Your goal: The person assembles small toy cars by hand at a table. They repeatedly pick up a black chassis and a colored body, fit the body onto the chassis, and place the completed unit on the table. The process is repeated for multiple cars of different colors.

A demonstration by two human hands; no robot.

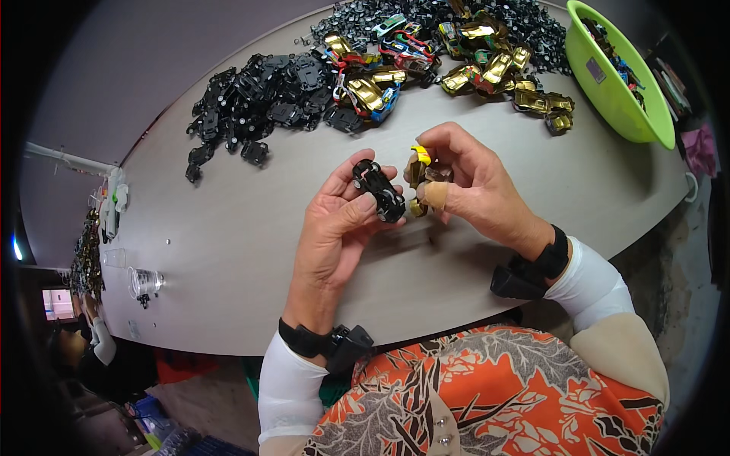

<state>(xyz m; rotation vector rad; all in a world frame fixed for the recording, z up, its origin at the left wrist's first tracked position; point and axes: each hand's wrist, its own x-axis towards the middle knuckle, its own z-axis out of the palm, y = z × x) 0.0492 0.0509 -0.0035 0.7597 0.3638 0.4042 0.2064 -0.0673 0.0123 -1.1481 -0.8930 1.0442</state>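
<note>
Pale grey tabletop [228, 304], its edges bowed by the lens, fills most of the view. Lime-green tub [604, 95] at the far right, holding mixed pieces. Heap of black car bases [262, 95] beyond the hands to the left; gold car shells [498, 68] beyond them to the right.

Right hand [460, 178]: half closed, fingers and thumb pinching a gold-and-yellow shell [419, 162]. Left hand [338, 216]: palm partly open, thumb laid over a black car base [376, 188], curled fingers behind it.

Key relation: both pieces are up in the hands above the table, side by side, base left of shell. Base's long axis slants from upper left to lower right, its lower end nearest the shell; shell stands roughly edge-on, more nearly upright in view. Narrow gap between; each is nearest its own hand.

Obscured: much of the shell, behind the right thumb's tan bandage [436, 195]. Cannot tell whether the brownish part within that grip is the same shell or another piece.
</note>
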